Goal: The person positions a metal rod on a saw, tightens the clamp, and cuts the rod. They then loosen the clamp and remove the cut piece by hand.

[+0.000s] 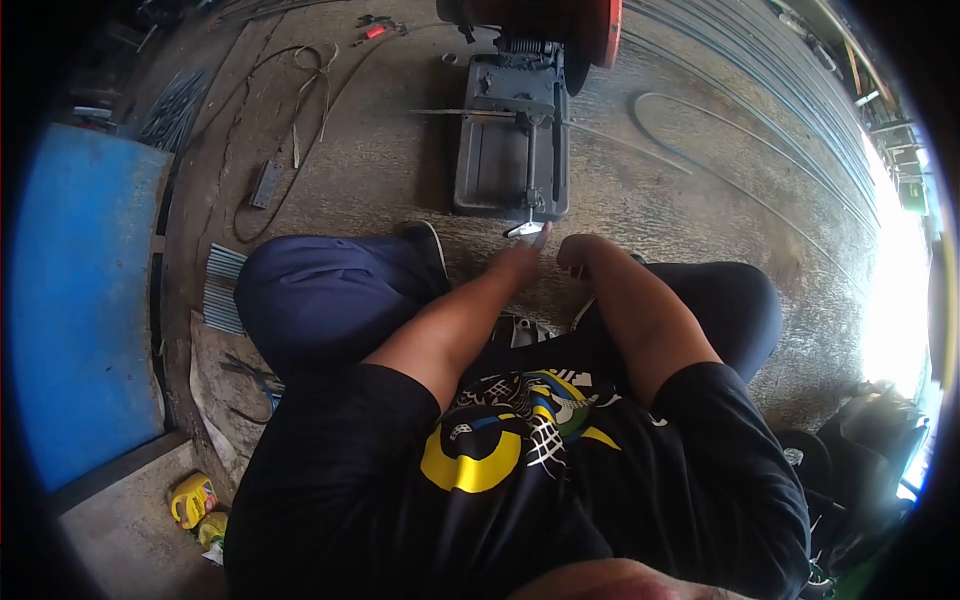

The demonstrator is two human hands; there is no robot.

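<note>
A chop saw with a dark metal base (490, 185) stands on the floor in front of my crossed legs. My left hand (520, 258) is at the front of the base, by the bright crank handle (524, 230) of its vise screw. Its fingers are blurred, and whether they grip the handle is unclear. My right hand (575, 255) is just right of it, off the base, with its fingers curled and their inner side hidden. A thin metal rod (630, 146) lies across the base under the vise, sticking out on both sides.
Long rods (740, 75) run along the floor at the right. Cut rods (224, 290) lie by my left knee. A power strip (265, 185) and cable are at the left, beside a blue panel (85, 300). A yellow container (192, 500) stands at the lower left.
</note>
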